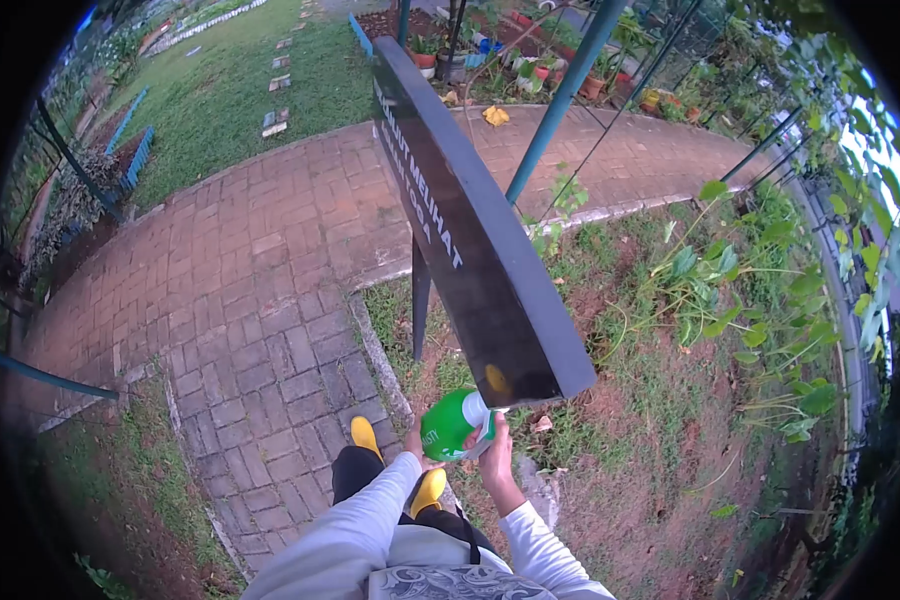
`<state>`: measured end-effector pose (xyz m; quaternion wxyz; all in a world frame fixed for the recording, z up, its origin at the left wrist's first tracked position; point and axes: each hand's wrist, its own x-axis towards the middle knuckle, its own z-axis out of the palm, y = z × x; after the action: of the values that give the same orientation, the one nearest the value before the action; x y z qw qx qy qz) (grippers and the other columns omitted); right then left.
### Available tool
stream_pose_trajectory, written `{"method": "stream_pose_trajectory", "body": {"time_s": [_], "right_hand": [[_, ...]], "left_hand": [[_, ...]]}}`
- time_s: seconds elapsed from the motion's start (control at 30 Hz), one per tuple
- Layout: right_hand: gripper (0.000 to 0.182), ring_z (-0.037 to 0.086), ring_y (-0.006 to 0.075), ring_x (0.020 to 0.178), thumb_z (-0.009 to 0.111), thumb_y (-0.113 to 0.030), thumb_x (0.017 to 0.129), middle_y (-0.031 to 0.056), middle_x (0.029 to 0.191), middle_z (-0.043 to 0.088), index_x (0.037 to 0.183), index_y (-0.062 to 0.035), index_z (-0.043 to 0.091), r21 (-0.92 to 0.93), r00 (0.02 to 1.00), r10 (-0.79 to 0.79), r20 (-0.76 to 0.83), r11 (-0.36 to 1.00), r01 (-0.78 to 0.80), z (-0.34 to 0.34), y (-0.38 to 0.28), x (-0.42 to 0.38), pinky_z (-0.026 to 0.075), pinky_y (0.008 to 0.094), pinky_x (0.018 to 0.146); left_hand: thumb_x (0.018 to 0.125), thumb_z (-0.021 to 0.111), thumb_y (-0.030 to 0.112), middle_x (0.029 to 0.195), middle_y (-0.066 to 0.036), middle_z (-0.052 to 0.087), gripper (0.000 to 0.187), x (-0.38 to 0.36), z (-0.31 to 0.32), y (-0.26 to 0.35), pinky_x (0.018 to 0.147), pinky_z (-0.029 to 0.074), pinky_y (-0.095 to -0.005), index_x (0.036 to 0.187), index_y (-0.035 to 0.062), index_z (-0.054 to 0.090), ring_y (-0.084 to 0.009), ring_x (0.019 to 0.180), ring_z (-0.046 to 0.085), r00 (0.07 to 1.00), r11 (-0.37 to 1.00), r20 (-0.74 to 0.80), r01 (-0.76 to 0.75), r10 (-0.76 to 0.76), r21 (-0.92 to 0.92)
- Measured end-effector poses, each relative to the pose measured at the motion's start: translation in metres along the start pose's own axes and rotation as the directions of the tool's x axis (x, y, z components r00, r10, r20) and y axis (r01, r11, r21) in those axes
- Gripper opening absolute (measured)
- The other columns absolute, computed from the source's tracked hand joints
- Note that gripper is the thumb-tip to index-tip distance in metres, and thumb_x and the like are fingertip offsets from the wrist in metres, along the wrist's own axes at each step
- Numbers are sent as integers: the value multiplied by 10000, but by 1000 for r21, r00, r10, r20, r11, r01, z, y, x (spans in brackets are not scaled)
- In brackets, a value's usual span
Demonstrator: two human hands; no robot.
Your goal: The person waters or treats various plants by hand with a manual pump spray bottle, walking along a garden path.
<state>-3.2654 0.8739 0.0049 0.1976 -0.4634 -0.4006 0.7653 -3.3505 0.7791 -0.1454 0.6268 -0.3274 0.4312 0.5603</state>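
Observation:
A green bottle (pixel 443 428) with a white top and pale lettering is in front of my body, just below the near end of a long black sign. My left hand (pixel 417 446) is wrapped round the bottle's left side, its fingers partly hidden behind it. On the other side, my right hand (pixel 496 462) grips the bottle near its white-and-green upper part. The black sign (pixel 490 310) carries white lettering on its left face and stands on a dark post (pixel 420 305). Its lower corner hides a bit of the bottle's top.
Under my yellow boots (pixel 365 436) lies a brick path (pixel 260 390) with a concrete kerb (pixel 375 350). Grass and soil with leafy vines (pixel 770 310) spread to the right. A teal pole (pixel 570 95) leans behind the sign, near potted plants (pixel 592 87).

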Motion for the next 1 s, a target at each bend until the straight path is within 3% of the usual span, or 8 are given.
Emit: {"method": "stream_pose_trajectory", "body": {"time_s": [0.23, 0.3, 0.47, 0.53, 0.67, 0.8, 0.87, 1.0], "right_hand": [[351, 434, 92, 488, 471, -305, 844, 13, 516, 458, 600, -52, 476, -340, 932, 43, 360, 936, 88, 137, 54, -20, 342, 232, 482], [333, 414, 73, 444, 508, -259, 833, 2, 488, 447, 571, -57, 472, -385, 923, 49, 381, 916, 110, 201, 39, -28, 325, 222, 435], [338, 365, 34, 394, 528, -204, 821, -27, 470, 429, 523, -63, 458, -186, 754, -224, 618, 890, 417, 348, -56, -59, 262, 204, 362], [322, 368, 28, 407, 526, -205, 823, -40, 473, 427, 539, -66, 466, -114, 727, -260, 636, 900, 421, 380, -44, -58, 266, 205, 369], [245, 523, 67, 693, 538, -213, 813, 38, 758, 616, 878, 16, 599, -277, 760, -93, 643, 897, 344, 435, 11, -23, 426, 234, 593], [277, 545, 81, 674, 544, -254, 805, 76, 731, 618, 878, 6, 603, -296, 690, -54, 722, 878, 377, 489, -23, -27, 432, 247, 593], [234, 508, 55, 619, 550, -223, 808, 17, 684, 583, 879, -5, 596, -82, 482, -234, 844, 833, 547, 505, -39, -21, 404, 228, 536], [241, 544, 91, 734, 544, -207, 806, 66, 790, 619, 911, 5, 589, -127, 569, -164, 806, 891, 436, 524, 0, 34, 432, 258, 645]], "left_hand": [[742, 272, 668, 1253, -93, 372, 696, -70, -112, 59, 917, 260, -548, 1256, 202, 329, -327, 1126, 369, 989, 946, -148, -71, 25, -316], [737, 295, 666, 1242, -66, 391, 670, -77, -149, 83, 920, 273, -532, 1247, 234, 342, -290, 1126, 381, 979, 855, 101, -102, 177, -508], [706, 311, 705, 1224, -68, 411, 741, -206, -157, 206, 875, 341, -494, 1232, 186, 361, -246, 1122, 391, 844, 808, 84, -472, 529, -352], [706, 288, 713, 1232, -61, 404, 752, -239, -165, 249, 870, 344, -489, 1223, 175, 375, -250, 1124, 388, 640, 638, 123, -691, 758, -340], [718, 302, 688, 1208, -48, 432, 716, -194, -227, 267, 859, 381, -454, 1217, 181, 380, -251, 1078, 440, 781, 650, -48, -550, 623, -524], [728, 328, 665, 1133, -13, 490, 660, -278, -184, 320, 790, 451, -374, 1191, 201, 404, -208, 978, 509, 577, 506, -118, -784, 808, -359], [734, 329, 665, 1121, -10, 494, 654, -257, -208, 343, 785, 455, -359, 1182, 197, 413, -209, 961, 516, 565, 473, -60, -740, 823, -478], [740, 345, 655, 1127, -15, 494, 646, -257, -201, 387, 818, 441, -371, 1179, 186, 416, -215, 989, 503, 494, 442, -139, -849, 858, -288]]}}
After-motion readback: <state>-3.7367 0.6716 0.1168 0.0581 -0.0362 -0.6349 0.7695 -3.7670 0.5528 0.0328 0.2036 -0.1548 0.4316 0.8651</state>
